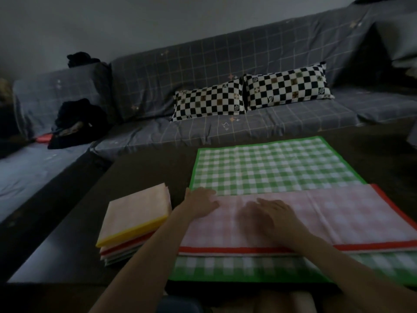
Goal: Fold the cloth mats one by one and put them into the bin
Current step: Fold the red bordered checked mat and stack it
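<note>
Found no readable words or numbers; saw only small monogram-like marks, too blurred to make out, on the checkered pillows (248, 96) against the sofa (158, 73).

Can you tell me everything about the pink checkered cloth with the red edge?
The pink mat is a thin cloth in pale pink and white checks with a red border along its near and right edges. It looks folded over once and lies flat on top of the green checked mat, which is spread on the dark table. The left hand and the right hand both rest flat on it, fingers straight.
</note>
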Tool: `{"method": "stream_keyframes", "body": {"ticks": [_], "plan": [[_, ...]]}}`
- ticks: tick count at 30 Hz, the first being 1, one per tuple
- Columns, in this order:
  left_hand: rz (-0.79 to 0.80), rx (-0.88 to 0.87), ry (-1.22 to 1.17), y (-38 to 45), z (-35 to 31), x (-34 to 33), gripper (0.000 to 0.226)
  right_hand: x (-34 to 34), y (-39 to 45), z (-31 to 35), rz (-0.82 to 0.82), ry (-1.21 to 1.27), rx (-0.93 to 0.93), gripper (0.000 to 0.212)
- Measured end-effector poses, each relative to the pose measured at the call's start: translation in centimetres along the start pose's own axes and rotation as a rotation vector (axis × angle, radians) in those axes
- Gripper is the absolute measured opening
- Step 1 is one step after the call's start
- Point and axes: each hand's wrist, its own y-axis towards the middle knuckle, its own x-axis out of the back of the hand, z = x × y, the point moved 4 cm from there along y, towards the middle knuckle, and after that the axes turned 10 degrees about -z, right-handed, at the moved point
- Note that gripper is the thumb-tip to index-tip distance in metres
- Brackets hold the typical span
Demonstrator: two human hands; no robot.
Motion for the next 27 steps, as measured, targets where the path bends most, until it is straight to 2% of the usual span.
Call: {"method": "stream_keyframes", "body": {"ticks": [2, 5, 10, 15, 20, 24, 27], "plan": [[0.003, -0.016, 0.003, 0.6, 0.8, 0.4, 0.058, -0.6, 0.1, 1.1, 0.034, 0.036, 0.011, 0.063], [-0.016, 0.000, -0.125, 1.1, 1.6, 0.6, 0.057, -0.8, 0.2, 1.2, 0.100, 0.024, -0.007, 0.079], [0.034, 0.033, -0.128, 1.4, 2.9, 2.8, 0.025, -0.9, 0.7, 1.5, 0.205, 0.040, -0.018, 0.090], [0.138, 0.149, -0.304, 0.2, 4.5, 5.1, 0.016, -1.2, 1.2, 1.4, 0.234, 0.055, -0.047, 0.097], [0.026, 0.226, -0.694, -0.9, 4.1, 6.7, 0.020, -0.7, 0.9, 1.6, 0.225, 0.060, -0.047, 0.096], [-0.011, 0.259, -0.973, -1.7, 2.3, 8.0, 0.017, 0.0, 0.6, 2.0, 0.229, 0.058, -0.049, 0.095], [-0.023, 0.279, -1.154, -1.7, 0.2, 8.1, 0.023, 0.2, 0.0, 2.2, 0.169, 0.074, -0.042, 0.098]]}}
